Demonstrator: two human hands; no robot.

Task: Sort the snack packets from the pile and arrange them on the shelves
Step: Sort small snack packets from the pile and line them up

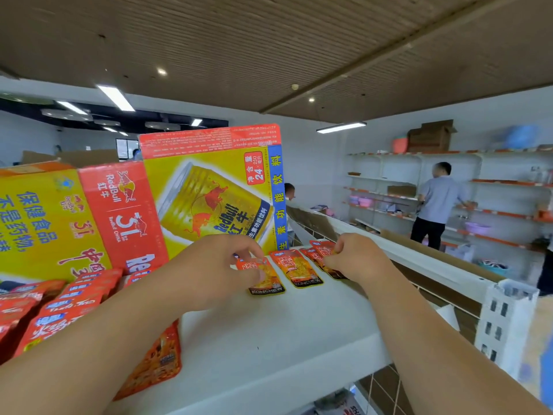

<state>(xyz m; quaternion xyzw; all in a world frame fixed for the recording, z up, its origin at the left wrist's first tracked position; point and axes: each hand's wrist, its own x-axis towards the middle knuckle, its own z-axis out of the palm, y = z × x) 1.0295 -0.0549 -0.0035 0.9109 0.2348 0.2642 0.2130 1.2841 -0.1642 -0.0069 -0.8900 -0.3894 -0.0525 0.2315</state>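
On the white top shelf (269,333) lies a row of small orange snack packets marked KONCHEW. My left hand (218,271) pinches the top of the leftmost packet (266,280) between thumb and fingers. A second packet (299,269) lies flat just to its right, untouched. My right hand (356,256) grips the overlapping packets at the right end (321,254). A pile of red snack packets (59,307) lies at the left of the shelf, and one orange packet (158,360) lies under my left forearm.
Red Bull cartons (209,190) stand along the back left of the shelf. A white perforated shelf post (502,324) stands at the right corner. Across the aisle, a person (434,205) faces wall shelves (493,187) holding bowls and boxes.
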